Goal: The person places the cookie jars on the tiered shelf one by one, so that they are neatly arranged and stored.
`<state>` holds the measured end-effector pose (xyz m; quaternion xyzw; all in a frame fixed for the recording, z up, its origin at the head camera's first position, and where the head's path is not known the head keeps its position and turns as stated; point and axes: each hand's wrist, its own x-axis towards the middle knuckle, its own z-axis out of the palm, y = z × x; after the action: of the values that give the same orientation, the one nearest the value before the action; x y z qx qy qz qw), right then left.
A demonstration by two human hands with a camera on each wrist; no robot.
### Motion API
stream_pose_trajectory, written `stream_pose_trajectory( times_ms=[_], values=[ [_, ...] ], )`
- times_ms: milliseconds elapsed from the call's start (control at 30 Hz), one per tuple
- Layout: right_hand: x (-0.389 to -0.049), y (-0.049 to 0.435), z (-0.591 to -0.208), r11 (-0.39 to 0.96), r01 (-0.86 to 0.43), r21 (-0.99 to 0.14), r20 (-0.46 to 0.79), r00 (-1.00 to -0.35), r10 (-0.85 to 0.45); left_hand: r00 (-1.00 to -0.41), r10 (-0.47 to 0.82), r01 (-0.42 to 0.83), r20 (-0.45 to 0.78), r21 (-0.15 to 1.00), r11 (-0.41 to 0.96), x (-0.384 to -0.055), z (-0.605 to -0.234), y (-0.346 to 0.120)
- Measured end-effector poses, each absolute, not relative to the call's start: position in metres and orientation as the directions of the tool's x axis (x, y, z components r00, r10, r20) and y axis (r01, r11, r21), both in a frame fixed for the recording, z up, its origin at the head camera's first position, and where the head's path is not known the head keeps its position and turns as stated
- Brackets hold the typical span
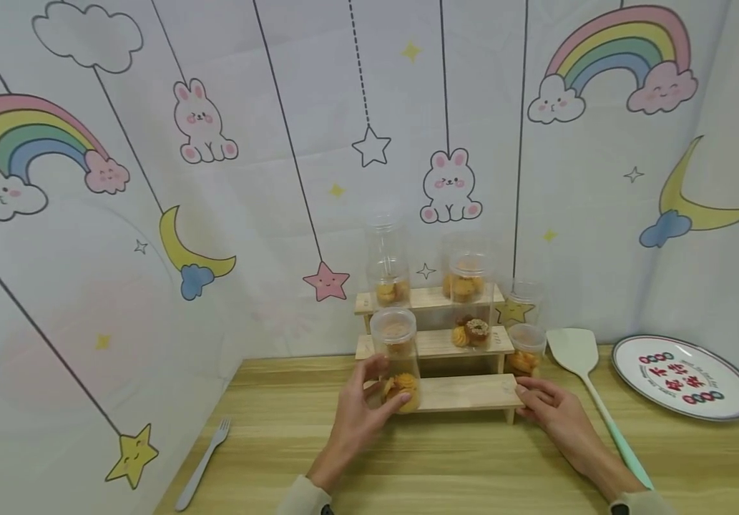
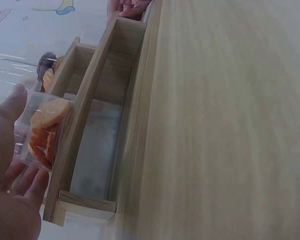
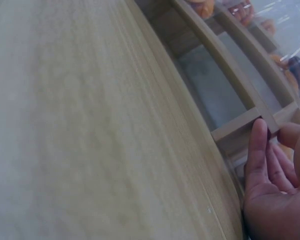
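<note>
while right fingers [image 3: 258, 152] pinch shelf [image 1: 472, 393], jar [image 1: 398, 357] stands between left fingers [image 2: 37, 189].

Left hand [image 2: 7, 205] — cropped by its wrist view's edge.

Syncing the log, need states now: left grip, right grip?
Left grip: closed, holding the clear cookie jar.
Right grip: closed, pinching the right end of the lowest wooden step.
</note>
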<state>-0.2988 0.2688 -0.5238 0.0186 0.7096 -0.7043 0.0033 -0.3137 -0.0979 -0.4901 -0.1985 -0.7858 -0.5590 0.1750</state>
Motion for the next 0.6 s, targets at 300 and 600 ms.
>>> stream_pose_trajectory(
  times_ms=[300, 600],
  values=[
    [-0.2994, 0.2685, -0.5238, -0.005, 0.034, -0.999, -0.034, -0.999, 0.032, -0.868, 0.138, 0.496, 0.478, 0.81, 0.313, -0.3153, -0.4915, -0.0994],
    [-0.3008, 0.2687, -0.5249, -0.016, 0.028, -0.999, -0.029, -0.999, 0.036, -0.873, 0.019, 0.459, 0.486, 0.81, 0.365, -0.3135, -0.4905, -0.1075]
  ],
)
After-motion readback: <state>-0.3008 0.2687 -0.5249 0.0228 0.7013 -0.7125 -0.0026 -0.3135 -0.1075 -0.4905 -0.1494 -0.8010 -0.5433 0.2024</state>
